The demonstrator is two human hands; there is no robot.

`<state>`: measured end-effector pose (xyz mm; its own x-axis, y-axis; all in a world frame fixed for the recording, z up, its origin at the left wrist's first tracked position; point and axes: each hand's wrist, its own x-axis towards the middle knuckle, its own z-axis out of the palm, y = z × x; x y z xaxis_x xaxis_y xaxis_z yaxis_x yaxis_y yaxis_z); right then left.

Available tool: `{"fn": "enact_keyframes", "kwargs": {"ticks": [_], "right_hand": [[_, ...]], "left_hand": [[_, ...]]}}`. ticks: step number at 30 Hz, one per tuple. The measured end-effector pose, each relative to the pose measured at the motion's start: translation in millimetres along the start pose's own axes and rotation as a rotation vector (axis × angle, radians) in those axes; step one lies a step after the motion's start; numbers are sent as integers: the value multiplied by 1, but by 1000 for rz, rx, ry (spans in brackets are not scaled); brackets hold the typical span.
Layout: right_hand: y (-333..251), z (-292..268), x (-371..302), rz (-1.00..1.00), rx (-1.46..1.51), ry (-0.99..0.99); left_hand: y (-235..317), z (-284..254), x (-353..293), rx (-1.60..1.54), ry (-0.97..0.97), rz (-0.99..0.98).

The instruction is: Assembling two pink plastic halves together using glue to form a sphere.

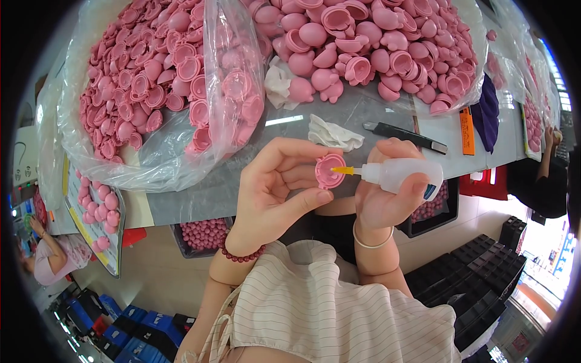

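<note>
Between the thumb and fingers of my left hand (275,181) is a pink plastic half-shell (329,172), its hollow side turned toward the right. My right hand (387,199) grips a translucent white squeeze bottle (404,174) lying sideways, with a yellow nozzle tip (342,170). That tip reaches into the hollow of the shell; whether it touches the inside I cannot tell. Just beyond my hands, a crumpled white tissue (336,133) lies on the grey table (181,207). A black utility knife (407,137) rests past the bottle.
Clear plastic bags (163,175) spill many pink shells at the far left and far right. An orange strip (466,131) and a purple cloth (485,106) lie at the right. Bins of pink pieces (203,235) stand below the table edge. Other people work at both sides.
</note>
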<state>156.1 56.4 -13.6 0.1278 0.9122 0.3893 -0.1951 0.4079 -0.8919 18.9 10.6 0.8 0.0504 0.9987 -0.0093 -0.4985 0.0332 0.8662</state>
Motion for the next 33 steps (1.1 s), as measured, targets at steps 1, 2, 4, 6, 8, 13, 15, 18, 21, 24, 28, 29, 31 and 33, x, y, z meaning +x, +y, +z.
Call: {"fn": "enact_keyframes", "kwargs": {"ticks": [1, 2, 4, 6, 8, 13, 15, 18, 21, 24, 28, 29, 31, 33], "right_hand": [[1, -1, -1, -9, 37, 19], [2, -1, -2, -17, 74, 38], [4, -2, -3, -26, 110, 77], [5, -3, -2, -35, 144, 117], [5, -4, -2, -40, 98, 89], [5, -5, -4, -20, 88, 106], [4, -3, -5, -30, 80, 91], [4, -4, -4, -10, 113, 125], [3, -4, -3, -11, 146, 97], [4, -2, -2, -9, 94, 146], [3, -5, 5, -110, 317, 197], [-1, -3, 8, -135, 378, 204], [-2, -12, 10, -96, 520, 248], [-8, -22, 21, -211, 255, 591]], "left_hand": [[0, 0, 0, 4, 0, 4], [1, 0, 0, 4, 0, 4], [1, 0, -1, 9, 4, -4], [1, -1, -1, 14, -3, 4], [0, -1, -1, 21, -9, 12], [-4, 0, -1, 89, -1, 76], [-3, -1, -3, 115, 11, 83], [-5, 2, -3, 155, 28, 92], [-4, 2, -2, 164, 38, 97], [-4, 2, -3, 164, 49, 108], [-3, -5, -4, 51, -41, 160], [-3, -6, -5, 51, -38, 163], [-4, -11, -4, -178, -120, 160], [-7, -15, -4, -241, -163, 151]]}}
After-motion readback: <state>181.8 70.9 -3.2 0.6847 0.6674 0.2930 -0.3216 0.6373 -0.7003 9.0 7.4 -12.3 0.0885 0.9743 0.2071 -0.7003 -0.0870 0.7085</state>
